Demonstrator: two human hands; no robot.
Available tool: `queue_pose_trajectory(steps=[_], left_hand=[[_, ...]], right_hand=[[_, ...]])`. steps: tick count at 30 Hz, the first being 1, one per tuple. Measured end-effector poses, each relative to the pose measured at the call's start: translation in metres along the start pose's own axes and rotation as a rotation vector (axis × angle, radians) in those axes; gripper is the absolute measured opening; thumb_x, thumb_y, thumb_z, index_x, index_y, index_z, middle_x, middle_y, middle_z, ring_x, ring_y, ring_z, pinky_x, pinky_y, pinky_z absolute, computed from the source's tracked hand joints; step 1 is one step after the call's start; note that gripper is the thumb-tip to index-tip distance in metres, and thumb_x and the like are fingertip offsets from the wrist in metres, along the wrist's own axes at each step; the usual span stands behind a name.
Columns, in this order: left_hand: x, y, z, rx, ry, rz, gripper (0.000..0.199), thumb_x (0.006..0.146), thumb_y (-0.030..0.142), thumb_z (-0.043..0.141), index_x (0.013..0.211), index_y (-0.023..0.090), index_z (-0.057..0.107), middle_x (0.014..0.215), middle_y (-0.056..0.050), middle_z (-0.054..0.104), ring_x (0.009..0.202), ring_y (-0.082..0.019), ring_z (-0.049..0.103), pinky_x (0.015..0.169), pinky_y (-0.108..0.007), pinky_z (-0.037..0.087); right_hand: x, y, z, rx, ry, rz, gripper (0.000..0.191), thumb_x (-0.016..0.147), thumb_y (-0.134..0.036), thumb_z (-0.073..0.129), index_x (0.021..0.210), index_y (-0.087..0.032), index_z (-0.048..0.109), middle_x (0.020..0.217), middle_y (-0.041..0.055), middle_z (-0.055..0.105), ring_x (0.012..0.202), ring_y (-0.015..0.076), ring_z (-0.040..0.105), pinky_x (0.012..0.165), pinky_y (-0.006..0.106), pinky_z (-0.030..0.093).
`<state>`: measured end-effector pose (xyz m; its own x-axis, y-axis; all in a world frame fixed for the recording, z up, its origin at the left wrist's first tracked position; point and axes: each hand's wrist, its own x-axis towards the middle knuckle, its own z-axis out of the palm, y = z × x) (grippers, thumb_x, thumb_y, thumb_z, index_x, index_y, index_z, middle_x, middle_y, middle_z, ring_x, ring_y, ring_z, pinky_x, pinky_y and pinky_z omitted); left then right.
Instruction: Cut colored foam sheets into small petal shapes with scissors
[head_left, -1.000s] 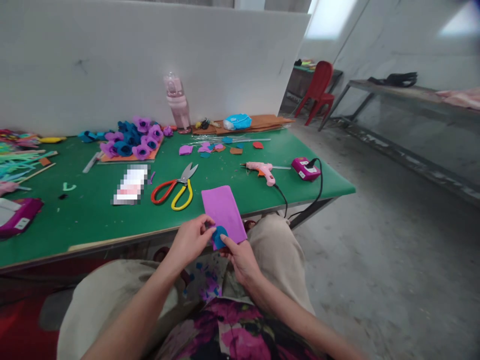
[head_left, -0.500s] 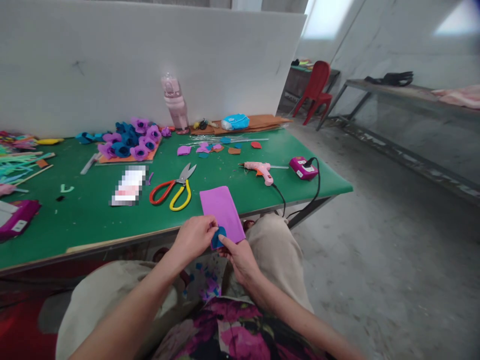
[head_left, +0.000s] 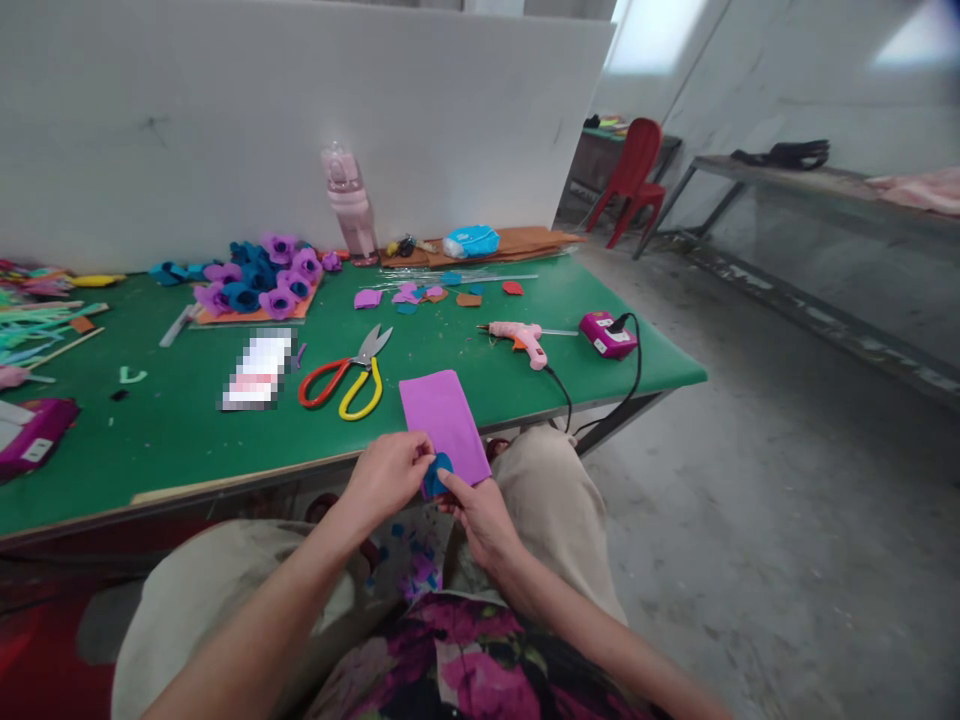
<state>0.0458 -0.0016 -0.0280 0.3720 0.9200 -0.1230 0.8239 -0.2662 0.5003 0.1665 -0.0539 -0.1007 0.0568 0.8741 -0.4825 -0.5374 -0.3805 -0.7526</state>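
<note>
A small blue petal-shaped piece lies over the lower corner of a purple sheet, which looks like felt or foam. My right hand clamps both from the right, thumb on top of the blue piece and fingers underneath. With thumb and forefinger pinched, my left hand grips the upper left edge of the blue piece. The sheet's far end reaches over the table's front edge. Scissors with one red and one yellow handle lie partly open, left of the sheet.
A pink glue gun rests on the green table, its cord trailing past a magenta power box. Behind lie loose coloured petals, finished purple and blue flowers and a pink bottle. A white panel closes the back.
</note>
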Motion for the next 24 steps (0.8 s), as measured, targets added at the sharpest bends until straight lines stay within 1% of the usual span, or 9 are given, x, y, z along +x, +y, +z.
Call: queue_pose_trajectory(steps=[4, 7, 11, 13, 15, 18, 20, 22, 24], left_hand=[[0.001, 0.0, 0.0, -0.076, 0.011, -0.01, 0.011, 0.077, 0.019, 0.055, 0.071, 0.019, 0.063, 0.058, 0.001, 0.057, 0.054, -0.014, 0.047, 0.054, -0.025, 0.024], [-0.002, -0.003, -0.003, -0.169, 0.042, -0.045, 0.008, 0.077, 0.025, 0.058, 0.073, 0.02, 0.061, 0.059, 0.002, 0.057, 0.056, -0.014, 0.047, 0.056, -0.025, 0.025], [-0.014, -0.014, -0.003, -0.348, 0.071, -0.172, 0.032, 0.082, 0.041, 0.052, 0.06, 0.018, 0.053, 0.053, 0.002, 0.05, 0.05, -0.012, 0.041, 0.05, -0.023, 0.024], [-0.022, -0.019, 0.003, -0.486, 0.033, -0.256, 0.04, 0.083, 0.05, 0.047, 0.059, 0.018, 0.052, 0.048, 0.004, 0.045, 0.044, -0.01, 0.037, 0.045, -0.022, 0.023], [-0.028, -0.022, 0.014, -0.652, -0.025, -0.324, 0.041, 0.081, 0.056, 0.047, 0.066, 0.018, 0.053, 0.047, 0.006, 0.045, 0.041, -0.01, 0.038, 0.042, -0.02, 0.026], [-0.031, -0.022, 0.032, -0.89, -0.084, -0.386, 0.041, 0.073, 0.057, 0.058, 0.074, 0.016, 0.057, 0.052, 0.004, 0.051, 0.043, -0.01, 0.045, 0.041, -0.02, 0.033], [-0.029, -0.02, 0.042, -1.016, -0.076, -0.412, 0.041, 0.067, 0.052, 0.067, 0.081, 0.014, 0.062, 0.061, 0.0, 0.061, 0.05, -0.011, 0.053, 0.047, -0.021, 0.039], [-0.026, -0.018, 0.05, -1.107, -0.04, -0.441, 0.043, 0.061, 0.046, 0.073, 0.087, 0.012, 0.065, 0.071, -0.004, 0.067, 0.057, -0.013, 0.058, 0.054, -0.023, 0.045], [-0.023, -0.018, 0.056, -1.163, 0.013, -0.469, 0.042, 0.058, 0.041, 0.076, 0.085, 0.011, 0.066, 0.073, -0.006, 0.069, 0.059, -0.014, 0.06, 0.058, -0.026, 0.047]], right_hand=[[0.0, 0.0, 0.0, -0.012, 0.007, 0.001, 0.035, 0.059, -0.033, 0.077, 0.085, -0.011, 0.066, 0.06, 0.0001, 0.064, 0.051, 0.0108, 0.055, 0.048, 0.021, 0.042], [-0.001, 0.0, -0.002, -0.013, 0.009, -0.008, 0.035, 0.059, -0.033, 0.077, 0.085, -0.012, 0.066, 0.062, 0.0003, 0.065, 0.051, 0.0107, 0.055, 0.048, 0.022, 0.041], [-0.002, -0.002, -0.006, 0.001, 0.023, -0.004, 0.036, 0.058, -0.032, 0.078, 0.086, -0.013, 0.066, 0.065, 0.0004, 0.066, 0.05, 0.0101, 0.054, 0.048, 0.022, 0.04], [-0.003, -0.003, -0.009, 0.005, 0.011, -0.004, 0.037, 0.058, -0.031, 0.079, 0.087, -0.013, 0.066, 0.067, 0.0006, 0.067, 0.05, 0.01, 0.053, 0.048, 0.022, 0.04], [-0.004, -0.004, -0.011, -0.005, -0.009, -0.009, 0.036, 0.059, -0.03, 0.078, 0.088, -0.013, 0.067, 0.068, 0.0009, 0.067, 0.05, 0.01, 0.053, 0.048, 0.022, 0.04], [-0.007, -0.004, -0.012, -0.045, -0.051, -0.024, 0.035, 0.059, -0.028, 0.077, 0.091, -0.014, 0.068, 0.072, 0.0013, 0.069, 0.053, 0.011, 0.054, 0.05, 0.023, 0.041], [-0.008, -0.004, -0.013, -0.074, -0.079, -0.036, 0.036, 0.059, -0.026, 0.077, 0.092, -0.015, 0.069, 0.077, 0.0019, 0.071, 0.058, 0.0127, 0.057, 0.053, 0.023, 0.043], [-0.008, -0.004, -0.014, -0.093, -0.109, -0.042, 0.039, 0.058, -0.026, 0.077, 0.095, -0.016, 0.069, 0.081, 0.0023, 0.071, 0.062, 0.014, 0.059, 0.056, 0.024, 0.045], [-0.006, -0.004, -0.015, -0.113, -0.114, -0.036, 0.039, 0.058, -0.026, 0.077, 0.095, -0.015, 0.07, 0.078, 0.0018, 0.071, 0.061, 0.0139, 0.059, 0.056, 0.024, 0.045]])
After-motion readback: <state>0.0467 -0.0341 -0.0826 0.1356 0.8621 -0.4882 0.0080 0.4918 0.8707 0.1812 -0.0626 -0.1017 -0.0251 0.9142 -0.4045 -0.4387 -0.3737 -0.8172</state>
